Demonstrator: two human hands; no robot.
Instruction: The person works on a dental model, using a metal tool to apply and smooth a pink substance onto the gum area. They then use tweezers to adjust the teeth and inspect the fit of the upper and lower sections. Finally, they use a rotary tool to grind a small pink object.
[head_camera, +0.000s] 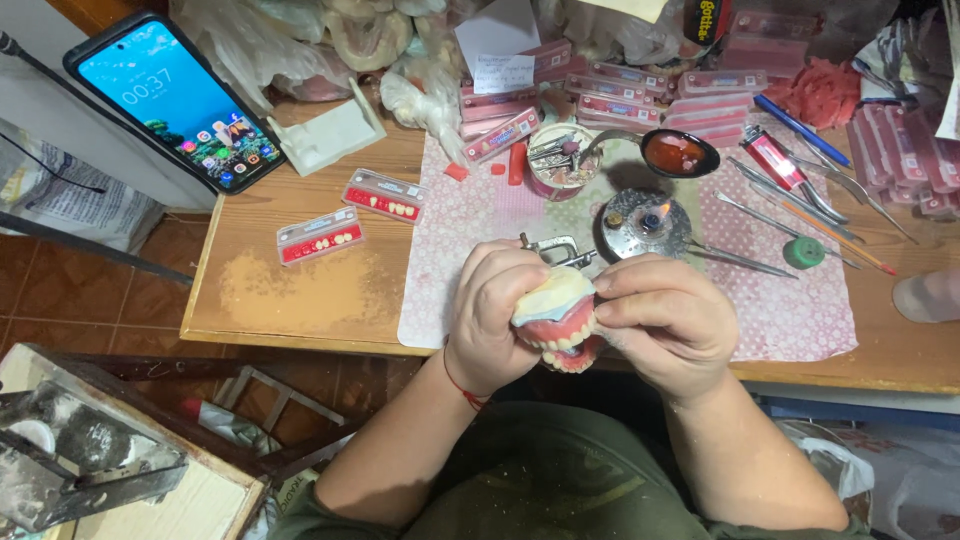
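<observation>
Both the left hand (497, 315) and right hand (668, 322) close their fingers around the pink wax denture model with white plaster base (556, 320), its front teeth apparently already set, finishing seemingly left.

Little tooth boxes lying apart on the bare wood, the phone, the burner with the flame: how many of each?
Tooth boxes: 2
Phone: 1
Burner: 1
Total: 4
</observation>
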